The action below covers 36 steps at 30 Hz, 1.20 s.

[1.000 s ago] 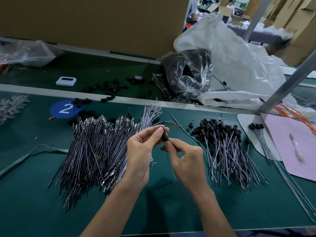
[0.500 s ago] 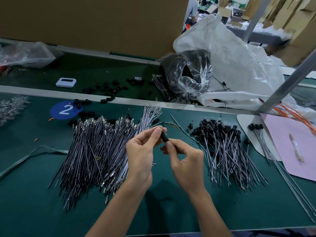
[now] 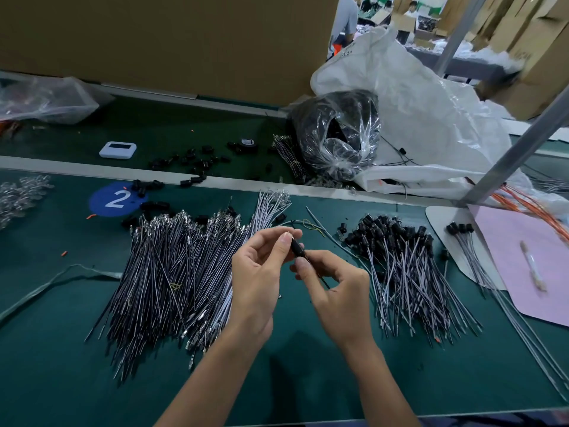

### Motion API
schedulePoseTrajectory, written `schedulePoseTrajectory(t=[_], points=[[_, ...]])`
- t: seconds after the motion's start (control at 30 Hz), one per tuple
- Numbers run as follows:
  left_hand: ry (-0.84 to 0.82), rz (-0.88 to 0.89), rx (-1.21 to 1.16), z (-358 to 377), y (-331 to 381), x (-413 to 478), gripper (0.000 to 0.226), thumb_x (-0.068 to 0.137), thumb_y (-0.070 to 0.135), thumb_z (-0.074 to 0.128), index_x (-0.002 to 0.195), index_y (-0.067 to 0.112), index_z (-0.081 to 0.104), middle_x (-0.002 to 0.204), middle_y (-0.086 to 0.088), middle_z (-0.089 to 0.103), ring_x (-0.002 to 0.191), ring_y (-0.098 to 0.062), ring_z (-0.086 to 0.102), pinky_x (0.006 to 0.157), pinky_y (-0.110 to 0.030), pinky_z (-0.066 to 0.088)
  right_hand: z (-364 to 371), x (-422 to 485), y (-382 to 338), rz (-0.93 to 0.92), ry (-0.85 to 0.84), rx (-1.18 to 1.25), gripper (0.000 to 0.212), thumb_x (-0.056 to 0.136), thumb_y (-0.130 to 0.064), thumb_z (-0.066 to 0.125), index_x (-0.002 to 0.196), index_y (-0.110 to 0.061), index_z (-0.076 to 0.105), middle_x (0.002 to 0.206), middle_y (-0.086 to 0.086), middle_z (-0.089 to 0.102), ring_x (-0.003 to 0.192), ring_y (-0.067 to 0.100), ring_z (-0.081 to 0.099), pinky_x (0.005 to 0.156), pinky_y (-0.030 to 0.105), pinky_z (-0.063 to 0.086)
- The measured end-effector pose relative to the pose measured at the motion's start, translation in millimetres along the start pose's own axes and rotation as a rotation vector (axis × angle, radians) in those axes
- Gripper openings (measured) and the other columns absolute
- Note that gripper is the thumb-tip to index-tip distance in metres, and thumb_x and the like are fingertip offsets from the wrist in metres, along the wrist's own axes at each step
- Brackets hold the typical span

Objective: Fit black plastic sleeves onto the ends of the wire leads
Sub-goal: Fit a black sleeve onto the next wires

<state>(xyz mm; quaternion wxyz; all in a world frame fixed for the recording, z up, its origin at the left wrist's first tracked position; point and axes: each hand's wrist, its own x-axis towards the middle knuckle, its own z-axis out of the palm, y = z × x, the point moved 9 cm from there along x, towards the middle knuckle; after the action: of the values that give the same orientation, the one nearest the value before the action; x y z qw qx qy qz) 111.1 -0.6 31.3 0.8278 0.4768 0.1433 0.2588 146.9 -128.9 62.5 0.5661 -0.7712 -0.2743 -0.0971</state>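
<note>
One head cam, wide-angle, looks fwd & down, close over bench (image 3: 46,365)

You work under even, fairly bright overhead light; no lamp is in view. A soft dark shadow lies on the green mat (image 3: 292,365) between your forearms. Glare: hard white glints on the clear bag (image 3: 338,134), a washed sheen on the white sack (image 3: 431,97). Centre is sharp: your left hand (image 3: 255,278), right hand (image 3: 338,297), the black sleeve (image 3: 298,249) and the wire lead (image 3: 321,280) read crisply. Edges stretch with the wide lens; the orange wires (image 3: 529,208) and cardboard boxes (image 3: 523,57) at right are smeared. The far room, top right, is pale and soft.
</note>
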Motion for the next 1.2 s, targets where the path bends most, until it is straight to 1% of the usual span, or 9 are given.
schedulePoseTrajectory(t=[0.2,0.4,0.47,0.57,0.6,0.73,0.87,1.03,1.2], points=[[-0.106,0.0,0.095,3,1,0,0.02,0.094,0.0,0.055,0.088,0.012,0.07,0.1,-0.006,0.075,0.089,-0.018,0.068,0.078,-0.026,0.055,2,0,5,0.048,-0.044,0.044,0.021,0.09,-0.004,0.066,0.092,-0.024,0.073,0.077,-0.015,0.073,0.07,0.005,0.07,0.069,0.013,0.05],[-0.186,0.058,0.119,8,9,-3,0.019,0.088,0.005,0.065,0.083,0.019,0.076,0.099,-0.004,0.075,0.085,-0.012,0.067,0.072,-0.022,0.054,4,-1,7,0.079,-0.08,0.102,0.021,0.091,-0.005,0.064,0.091,-0.024,0.073,0.075,-0.012,0.073,0.068,0.01,0.069,0.067,0.015,0.051],[-0.195,0.029,0.069,6,7,-3,0.011,0.081,0.013,0.072,0.088,0.02,0.077,0.098,-0.004,0.075,0.082,-0.01,0.065,0.072,-0.021,0.053,3,-1,8,0.079,-0.046,0.13,0.018,0.091,-0.008,0.062,0.087,-0.021,0.073,0.073,-0.008,0.073,0.065,0.011,0.068,0.066,0.018,0.051],[-0.223,-0.057,0.002,6,-7,-7,0.041,0.073,0.015,0.075,0.114,0.014,0.069,0.109,-0.006,0.074,0.091,-0.011,0.068,0.076,-0.019,0.053,1,-3,13,0.101,0.006,0.182,0.02,0.09,-0.006,0.062,0.083,-0.021,0.073,0.069,-0.006,0.072,0.061,0.01,0.065,0.063,0.02,0.051],[-0.23,-0.079,0.002,7,-11,-10,0.045,0.071,0.015,0.074,0.115,0.013,0.068,0.109,-0.007,0.074,0.093,-0.011,0.069,0.076,-0.018,0.053,1,-3,13,0.1,0.011,0.191,0.021,0.088,-0.004,0.062,0.083,-0.022,0.073,0.069,-0.005,0.071,0.06,0.009,0.065,0.063,0.021,0.052],[-0.217,-0.039,0.032,9,-13,-17,0.025,0.071,0.013,0.071,0.095,0.014,0.078,0.099,-0.007,0.076,0.081,-0.008,0.067,0.071,-0.017,0.052,4,-5,11,0.084,0.004,0.237,0.031,0.085,0.006,0.06,0.086,-0.022,0.073,0.07,-0.007,0.07,0.061,0.007,0.062,0.062,0.019,0.051],[-0.197,0.02,-0.015,8,-2,-20,0.024,0.072,0.019,0.072,0.094,0.016,0.079,0.1,-0.007,0.076,0.084,-0.011,0.067,0.068,-0.02,0.051,5,-7,2,0.042,-0.01,0.249,0.02,0.086,0.0,0.061,0.084,-0.016,0.071,0.066,-0.014,0.067,0.058,0.003,0.06,0.061,0.014,0.048],[-0.249,0.129,0.053,15,18,-23,0.024,0.074,0.013,0.079,0.093,0.026,0.08,0.094,-0.003,0.077,0.081,-0.015,0.066,0.063,-0.025,0.051,2,-9,-10,0.006,-0.001,0.304,0.013,0.088,-0.011,0.064,0.083,-0.021,0.071,0.064,-0.015,0.066,0.058,0.001,0.059,0.061,0.012,0.045],[-0.282,0.198,0.076,13,32,-30,0.029,0.077,0.022,0.071,0.105,0.027,0.076,0.097,-0.002,0.077,0.092,-0.018,0.072,0.074,-0.028,0.056,5,-13,-17,-0.013,-0.008,0.392,0.018,0.089,-0.021,0.066,0.071,-0.018,0.07,0.062,-0.009,0.065,0.057,0.003,0.058,0.059,0.014,0.046]])
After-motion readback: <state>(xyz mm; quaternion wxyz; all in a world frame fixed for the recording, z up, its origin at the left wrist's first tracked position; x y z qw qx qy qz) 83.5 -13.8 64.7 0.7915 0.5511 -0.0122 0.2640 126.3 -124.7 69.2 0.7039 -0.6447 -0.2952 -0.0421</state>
